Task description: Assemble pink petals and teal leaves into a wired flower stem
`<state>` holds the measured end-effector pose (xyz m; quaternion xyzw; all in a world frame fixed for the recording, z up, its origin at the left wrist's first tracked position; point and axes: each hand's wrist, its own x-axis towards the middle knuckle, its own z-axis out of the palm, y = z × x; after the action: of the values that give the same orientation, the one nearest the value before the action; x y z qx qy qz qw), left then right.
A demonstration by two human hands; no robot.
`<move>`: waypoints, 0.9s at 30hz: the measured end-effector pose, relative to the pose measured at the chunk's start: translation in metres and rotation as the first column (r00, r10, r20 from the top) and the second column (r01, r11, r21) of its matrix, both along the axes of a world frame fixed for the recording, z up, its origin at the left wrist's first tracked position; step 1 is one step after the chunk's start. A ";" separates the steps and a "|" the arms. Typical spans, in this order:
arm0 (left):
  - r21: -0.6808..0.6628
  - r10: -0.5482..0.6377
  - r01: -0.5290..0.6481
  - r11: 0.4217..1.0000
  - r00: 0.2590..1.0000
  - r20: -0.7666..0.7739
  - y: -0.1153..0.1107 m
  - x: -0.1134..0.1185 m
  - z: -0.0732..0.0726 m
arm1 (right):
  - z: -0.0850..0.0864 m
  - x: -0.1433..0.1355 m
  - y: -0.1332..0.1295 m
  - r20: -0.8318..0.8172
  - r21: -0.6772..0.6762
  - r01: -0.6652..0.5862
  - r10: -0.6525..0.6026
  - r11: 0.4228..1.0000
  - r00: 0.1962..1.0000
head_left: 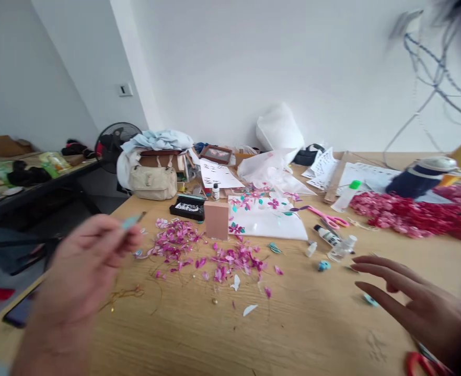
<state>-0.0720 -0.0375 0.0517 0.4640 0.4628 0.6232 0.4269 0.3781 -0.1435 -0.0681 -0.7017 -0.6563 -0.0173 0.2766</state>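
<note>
Between the pinched fingertips of my left hand [85,261] is a small teal piece [129,223], blurred, raised over the left side of the table. My right hand [414,297] hovers over the right side with its fingers spread, holding nothing that I can see. Close to its fingertips lie a small teal disc [370,300] and a blue coil [323,266]. Magenta petals [179,237] are scattered in heaps over the middle of the wooden table [175,334]. Two pale petal shapes, one of them white [250,310], rest nearer to me.
A pink block [216,220] stands behind the petals, beside a white sheet with flowers [269,227]. Pink scissors [328,218], small bottles [327,236] and red flower strands [403,214] lie at the right. Red-handled scissors [421,363] are at the near right edge.
</note>
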 end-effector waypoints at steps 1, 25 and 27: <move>-0.016 -0.164 0.165 0.986 0.986 0.041 -0.005 0.013 -0.003 | 0.011 -0.020 0.003 -0.022 0.040 -0.055 0.056 0.998 0.998; 0.119 -0.515 0.505 0.855 0.853 0.082 -0.010 0.108 -0.055 | 0.054 -0.210 0.081 -0.804 0.326 -0.308 0.434 0.893 0.406; 0.148 -0.478 0.465 0.873 0.876 0.063 -0.011 0.110 -0.055 | 0.054 -0.210 0.082 -0.842 0.307 -0.318 0.412 0.897 0.348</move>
<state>0.0384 -0.0487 -0.0032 0.5582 0.2733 0.5505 0.5574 0.1685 -0.0617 -0.0136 -0.4258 -0.5482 0.3871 0.6070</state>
